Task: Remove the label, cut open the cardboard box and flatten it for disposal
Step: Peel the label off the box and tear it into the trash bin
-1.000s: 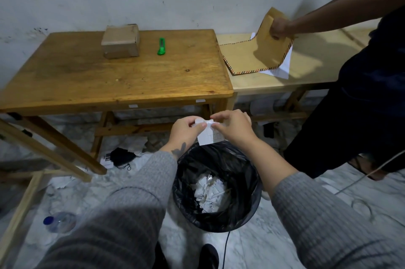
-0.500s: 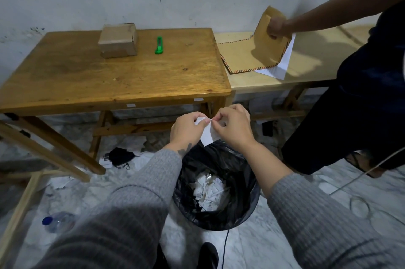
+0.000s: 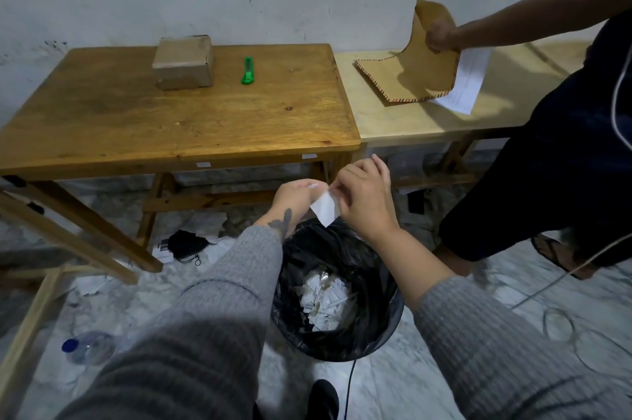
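Note:
My left hand [image 3: 297, 196] and my right hand [image 3: 366, 198] both pinch a white paper label [image 3: 325, 208], held just above a bin lined with a black bag [image 3: 342, 289]. Torn white scraps lie inside the bin. A small closed cardboard box [image 3: 184, 62] stands at the back of the brown wooden table [image 3: 178, 111]. A green utility knife [image 3: 248, 70] lies to the right of the box.
Another person [image 3: 564, 132] stands at the right, lifting a brown envelope [image 3: 420, 60] over white paper on a pale table [image 3: 427, 111]. On the marble floor lie a plastic bottle [image 3: 87, 347], a black mask [image 3: 186, 244], paper scraps and a cable [image 3: 561, 282].
My hands have pulled the label a little apart and twisted it, the right hand rising slightly. The other person has lifted the envelope higher.

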Tool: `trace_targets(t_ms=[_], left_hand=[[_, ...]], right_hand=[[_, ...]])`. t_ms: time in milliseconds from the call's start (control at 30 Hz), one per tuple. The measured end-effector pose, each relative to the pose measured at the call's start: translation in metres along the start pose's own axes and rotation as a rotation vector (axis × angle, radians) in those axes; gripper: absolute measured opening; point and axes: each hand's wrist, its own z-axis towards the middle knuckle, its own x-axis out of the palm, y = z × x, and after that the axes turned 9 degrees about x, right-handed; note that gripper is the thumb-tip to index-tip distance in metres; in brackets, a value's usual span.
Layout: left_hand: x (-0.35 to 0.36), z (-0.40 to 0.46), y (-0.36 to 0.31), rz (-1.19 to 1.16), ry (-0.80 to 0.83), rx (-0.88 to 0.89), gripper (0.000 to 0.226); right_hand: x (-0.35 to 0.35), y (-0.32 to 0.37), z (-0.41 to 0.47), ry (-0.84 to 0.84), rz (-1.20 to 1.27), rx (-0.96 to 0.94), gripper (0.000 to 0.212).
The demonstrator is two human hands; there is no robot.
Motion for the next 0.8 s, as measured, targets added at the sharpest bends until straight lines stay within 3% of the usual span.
trace_targets(t_ms=[67,133,300,400,533,700,800], left_hand=[[-0.015,0.006,0.003,-0.021,-0.115,-0.049,0.014],[-0.033,0.012,0.009,0.022,-0.120,0.024,0.014],[-0.043,0.014,0.017,0.025,-0.269,0.091,0.014],[-0.037,0.012,0.025,0.027,-0.350,0.084,0.016],[-0.011,0.004,0.013,-0.040,-0.115,0.003,0.021],[-0.001,-0.001,0.002,-0.028,0.097,-0.110,0.033],[-0.004,0.003,0.014,0.059,0.168,-0.088,0.037]], right_hand=[[-0.001,0.003,-0.003,0.001,-0.006,-0.065,0.008],[0.000,0.000,-0.006,-0.005,0.041,-0.022,0.007],[-0.010,-0.004,-0.002,0.064,0.430,0.437,0.006],[-0.015,0.000,0.003,0.176,0.586,0.545,0.006],[-0.004,0.004,0.002,0.338,0.601,0.549,0.007],[0.018,-0.010,-0.002,0.193,0.490,0.587,0.012],[0.021,-0.016,-0.001,0.183,0.456,0.612,0.036]])
